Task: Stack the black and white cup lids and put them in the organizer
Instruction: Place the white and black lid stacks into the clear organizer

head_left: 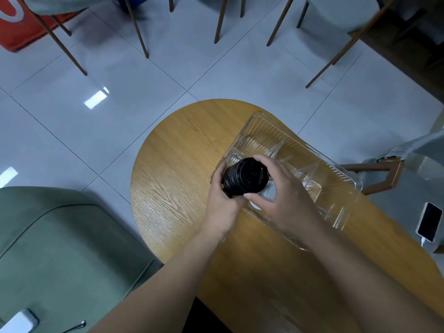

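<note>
Both hands hold a stack of black lids [245,177] above the clear organizer [312,169] on the tabletop [173,164]: left hand [219,203] grips its side, right hand [281,198] caps its top. White lids [266,195] seem underneath. Next, lower it into a compartment.

No legible words, brands or numbers are showing anywhere. The red mat [16,22] lying on the floor at the far left is bearing part of a large white rounded mark, cut off by the edge and unreadable.
</note>
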A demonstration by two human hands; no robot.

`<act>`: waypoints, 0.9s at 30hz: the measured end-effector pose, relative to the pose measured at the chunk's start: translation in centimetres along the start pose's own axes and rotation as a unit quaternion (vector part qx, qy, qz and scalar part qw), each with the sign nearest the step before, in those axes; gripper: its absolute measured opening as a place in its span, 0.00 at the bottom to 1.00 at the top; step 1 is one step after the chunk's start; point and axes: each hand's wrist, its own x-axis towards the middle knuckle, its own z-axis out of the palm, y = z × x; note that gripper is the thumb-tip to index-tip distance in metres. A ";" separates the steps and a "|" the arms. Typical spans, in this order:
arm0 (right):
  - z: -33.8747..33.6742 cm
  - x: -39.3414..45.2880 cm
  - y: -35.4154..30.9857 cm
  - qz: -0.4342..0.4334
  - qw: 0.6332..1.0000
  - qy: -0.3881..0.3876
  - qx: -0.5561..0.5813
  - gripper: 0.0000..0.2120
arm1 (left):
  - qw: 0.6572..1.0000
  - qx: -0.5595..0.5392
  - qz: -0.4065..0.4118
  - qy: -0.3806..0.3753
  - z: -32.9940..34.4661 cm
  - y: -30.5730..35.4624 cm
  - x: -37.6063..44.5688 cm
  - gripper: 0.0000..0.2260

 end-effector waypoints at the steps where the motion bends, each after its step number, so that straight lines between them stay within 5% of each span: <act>1: 0.0 0.1 0.1 0.001 1.000 0.000 0.004 0.37 | 1.000 0.010 0.003 0.005 0.0 0.0 0.1 0.49; 11: 0.1 2.7 1.8 0.001 1.000 -0.011 -0.021 0.37 | 0.993 0.043 -0.037 0.107 3.5 0.2 1.4 0.32; 14: 0.1 3.1 1.8 -0.004 0.999 -0.005 -0.034 0.36 | 0.984 -0.090 -0.101 0.119 3.7 0.4 2.4 0.27; 17: 0.4 3.3 1.7 -0.011 0.999 0.010 -0.040 0.37 | 0.934 -0.265 -0.173 0.163 3.7 0.7 2.9 0.26; 21: 1.3 3.3 1.7 -0.021 0.997 0.032 -0.071 0.39 | 0.889 -0.360 -0.207 0.193 3.9 1.6 4.0 0.09; 27: 2.3 3.2 1.5 -0.004 0.994 0.055 -0.096 0.39 | 0.933 -0.265 -0.200 0.142 4.1 1.8 4.4 0.18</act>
